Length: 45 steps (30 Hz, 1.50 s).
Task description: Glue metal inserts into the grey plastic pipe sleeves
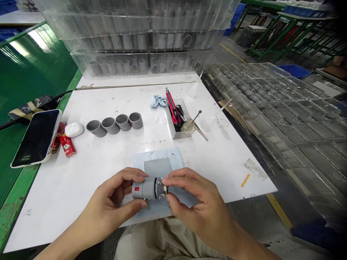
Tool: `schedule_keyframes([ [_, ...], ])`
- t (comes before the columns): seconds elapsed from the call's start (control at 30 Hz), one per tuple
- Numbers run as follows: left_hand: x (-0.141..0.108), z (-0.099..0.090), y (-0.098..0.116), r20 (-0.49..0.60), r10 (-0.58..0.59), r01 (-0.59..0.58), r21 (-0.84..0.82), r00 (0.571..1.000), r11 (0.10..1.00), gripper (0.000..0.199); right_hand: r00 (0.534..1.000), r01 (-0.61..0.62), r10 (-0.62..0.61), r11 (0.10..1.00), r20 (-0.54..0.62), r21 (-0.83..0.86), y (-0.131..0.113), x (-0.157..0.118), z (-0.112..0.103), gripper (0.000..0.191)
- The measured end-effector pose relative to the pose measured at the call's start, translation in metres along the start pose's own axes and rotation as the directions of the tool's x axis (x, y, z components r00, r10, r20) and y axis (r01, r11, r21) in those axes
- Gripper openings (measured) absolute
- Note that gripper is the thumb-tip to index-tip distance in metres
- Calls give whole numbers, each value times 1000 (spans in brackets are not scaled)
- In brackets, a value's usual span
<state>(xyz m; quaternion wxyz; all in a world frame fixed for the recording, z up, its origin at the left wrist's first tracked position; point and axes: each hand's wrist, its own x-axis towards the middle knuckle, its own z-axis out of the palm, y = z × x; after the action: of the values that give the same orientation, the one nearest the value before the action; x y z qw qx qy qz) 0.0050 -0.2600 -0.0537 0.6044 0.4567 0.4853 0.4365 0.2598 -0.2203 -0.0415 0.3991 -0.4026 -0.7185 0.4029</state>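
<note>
Both my hands hold a grey cylindrical housing (145, 188) with a small red label, level above a pale blue mat (159, 162). My left hand (114, 200) wraps its labelled end. My right hand (197, 206) pinches its other end, where a metal part (164, 188) with small fittings sticks out, partly hidden by my fingers. Beyond my hands, several short grey cylindrical cups (115, 122) lie in a row on the white work board (81, 187). A small clear box (176, 119) holds a red utility knife (172, 108).
Stacked clear trays of grey cylinders (141, 47) stand behind the board, and clear moulded trays (276, 108) lie to the right. A phone (36, 139), white earbud case (74, 129), red tin (67, 145) and blue cloth (158, 101) sit on or beside the board.
</note>
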Motion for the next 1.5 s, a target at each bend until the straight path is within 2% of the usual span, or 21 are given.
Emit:
schedule_keyframes([
  [0.47, -1, 0, -3, -1, 1, -1, 48, 1000, 999, 30, 1000, 1, -1, 1000, 1, -20, -3, 0, 2, 28],
  [0.77, 2, 1, -1, -4, 3, -3, -23, 1000, 1000, 28, 999, -46, 46, 999, -16, 10, -7, 5, 5, 24],
  [0.83, 0, 4, 0, -37, -7, 6, -30, 999, 1000, 29, 998, -41, 41, 999, -42, 6, -7, 4, 7, 20],
  [0.93, -3, 12, 5, -154, -94, 92, -21, 984, 996, 37, 997, -34, 33, 999, -75, -20, -6, -3, 10, 19],
  [1.03, -5, 20, 15, -293, -122, 158, 105, 948, 982, 47, 987, -160, 160, 986, 11, 48, -9, -12, 7, 32],
  [1.07, -5, 22, 18, -331, -98, 161, 167, 939, 973, 50, 964, -261, 252, 959, 86, 109, -10, -14, 5, 38],
  [1.1, -6, 23, 20, -363, -72, 161, 221, 929, 962, 53, 913, -392, 359, 902, 191, 180, -13, -15, 3, 46],
  [1.13, -6, 23, 22, -384, -51, 161, 259, 922, 952, 55, 831, -536, 456, 809, 318, 243, -15, -14, 1, 55],
  [1.17, -6, 23, 22, -395, -39, 162, 282, 918, 946, 57, 731, -665, 518, 688, 445, 292, -17, -13, -1, 64],
  [1.2, -6, 23, 22, -396, -37, 166, 298, 918, 940, 58, 629, -765, 540, 557, 559, 322, -19, -11, -2, 71],
  [1.23, -5, 22, 21, -383, -37, 170, 319, 923, 933, 56, 550, -828, 529, 444, 646, 342, -21, -9, -2, 75],
  [1.27, -5, 21, 19, -354, -32, 163, 346, 935, 924, 52, 507, -859, 503, 365, 700, 359, -22, -7, -1, 76],
  [1.33, -3, 20, 14, -266, -3, 116, 413, 964, 903, 45, 487, -873, 469, 287, 737, 395, -23, -4, 2, 72],
  [1.4, -1, 20, 11, -210, 32, 66, 443, 977, 894, 38, 476, -879, 465, 279, 747, 386, -22, -5, 3, 71],
  [1.47, 1, 21, 9, -212, 49, 47, 425, 976, 904, 35, 470, -879, 492, 339, 733, 336, -22, -5, -2, 74],
  [1.5, 2, 22, 9, -221, 50, 46, 410, 974, 911, 34, 488, -865, 523, 398, 699, 307, -21, -4, -7, 74],
])
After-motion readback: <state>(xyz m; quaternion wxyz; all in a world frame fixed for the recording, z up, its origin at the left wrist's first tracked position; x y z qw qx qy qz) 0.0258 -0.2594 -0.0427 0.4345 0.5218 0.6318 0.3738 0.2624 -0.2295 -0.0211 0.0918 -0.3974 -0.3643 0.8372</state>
